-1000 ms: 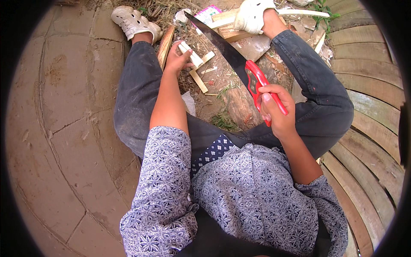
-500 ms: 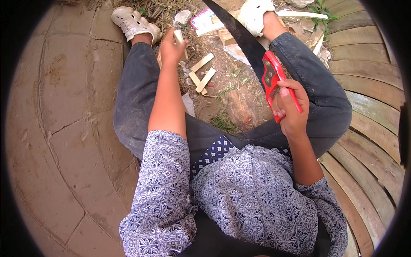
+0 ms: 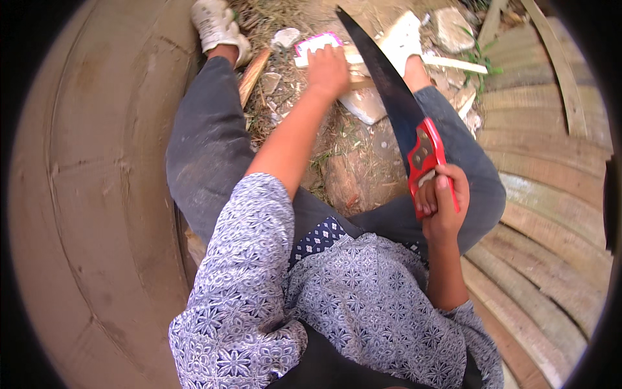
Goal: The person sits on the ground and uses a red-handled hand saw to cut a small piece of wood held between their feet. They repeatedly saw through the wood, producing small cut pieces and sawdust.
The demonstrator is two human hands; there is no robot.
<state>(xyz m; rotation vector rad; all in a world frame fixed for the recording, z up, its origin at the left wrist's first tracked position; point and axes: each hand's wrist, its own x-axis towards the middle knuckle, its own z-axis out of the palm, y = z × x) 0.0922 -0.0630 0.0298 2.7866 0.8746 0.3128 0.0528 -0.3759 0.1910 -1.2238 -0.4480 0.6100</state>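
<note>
My right hand [image 3: 446,201] grips the red handle [image 3: 424,159] of a handsaw, its thumb and fingers wrapped round it. The dark, curved saw blade [image 3: 387,78] points up and away, over the ground between my feet. At the far middle my left hand [image 3: 329,72], slightly blurred, reaches down with its fingers bent over a pale wooden strip [image 3: 301,62]. Just beyond the strip lies a white sheet with a pink edge [image 3: 317,44], partly covered by my fingertips. The hand hides the strip's middle, and my palm is out of sight.
A split piece of wood [image 3: 254,76] lies beside my left shoe [image 3: 217,29]. Stones [image 3: 453,29] and a pale slab [image 3: 365,106] lie on the littered ground. Wooden slats [image 3: 544,162] run along the right, and a cracked brown surface [image 3: 116,175] fills the left.
My left hand has moved right, away from my left shoe, to the pale strip; the small wood piece it held is out of sight. My right hand and the saw sit slightly lower in view.
</note>
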